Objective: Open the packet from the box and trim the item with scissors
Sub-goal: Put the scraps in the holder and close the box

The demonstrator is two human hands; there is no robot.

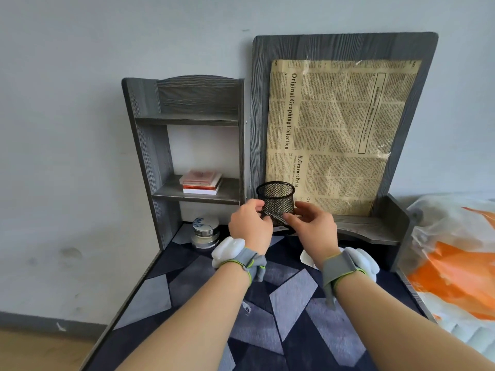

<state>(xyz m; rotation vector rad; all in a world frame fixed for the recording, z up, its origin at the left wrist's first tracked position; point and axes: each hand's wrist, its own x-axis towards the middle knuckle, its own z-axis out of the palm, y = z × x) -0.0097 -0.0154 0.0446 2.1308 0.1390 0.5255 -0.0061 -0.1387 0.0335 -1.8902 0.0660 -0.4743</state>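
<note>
My left hand (249,226) and my right hand (312,227) meet in front of a black mesh pen cup (276,195) at the back of the desk. Between their fingertips they pinch a small thin dark packet (277,219), one hand on each end. The packet is partly see-through and the hands hide much of it, so I cannot make out what is inside. Both wrists wear grey straps with white pads. No scissors are in view.
A grey wooden shelf unit (187,124) holds a red-and-white stack (201,182). A round tin (205,228) stands below it. A board with old newsprint (340,129) leans behind the cup. A white scrap (308,257) lies on the patterned mat (289,298). An orange-and-clear plastic bag (455,263) lies right.
</note>
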